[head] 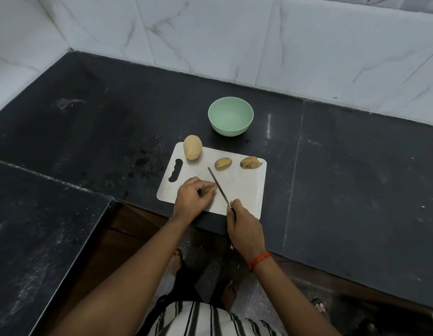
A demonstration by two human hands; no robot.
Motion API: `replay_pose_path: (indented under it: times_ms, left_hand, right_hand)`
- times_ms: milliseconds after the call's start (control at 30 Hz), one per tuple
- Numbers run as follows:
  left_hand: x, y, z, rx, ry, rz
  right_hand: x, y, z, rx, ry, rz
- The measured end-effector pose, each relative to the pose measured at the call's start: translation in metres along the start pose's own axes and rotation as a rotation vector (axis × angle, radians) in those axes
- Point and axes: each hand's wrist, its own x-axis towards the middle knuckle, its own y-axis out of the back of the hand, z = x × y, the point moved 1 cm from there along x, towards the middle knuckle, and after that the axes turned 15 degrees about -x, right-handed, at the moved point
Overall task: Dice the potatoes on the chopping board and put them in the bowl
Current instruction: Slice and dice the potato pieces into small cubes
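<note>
A white chopping board (244, 187) lies on the black counter. A whole potato (192, 147) sits at its far left corner. A cut potato piece (223, 163) lies mid-board, and a sliced potato piece (251, 162) sits at the far right corner. My left hand (193, 196) curls its fingers over a small potato piece, mostly hidden, on the near part of the board. My right hand (244, 226) grips the handle of a knife (218, 186), whose blade lies just right of my left fingertips. An empty green bowl (230, 116) stands beyond the board.
The black counter (356, 178) runs to a marble-tiled wall (307, 44) behind the bowl. A second counter section (40, 226) extends toward me on the left. The board's near edge overhangs the counter edge. My feet and the floor show below.
</note>
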Motion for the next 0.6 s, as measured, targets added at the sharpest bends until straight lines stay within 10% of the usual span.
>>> replay_pose_path:
  times_ms: [433,600]
  left_hand:
    - [-0.002,-0.003,0.001,0.185,-0.007,-0.111]
    - [-0.008,-0.01,0.014,0.049,0.086,0.086]
  right_hand:
    - [-0.004,0.01,0.015,0.434,-0.086,0.095]
    - [-0.003,0.007,0.014,0.369,-0.058,0.079]
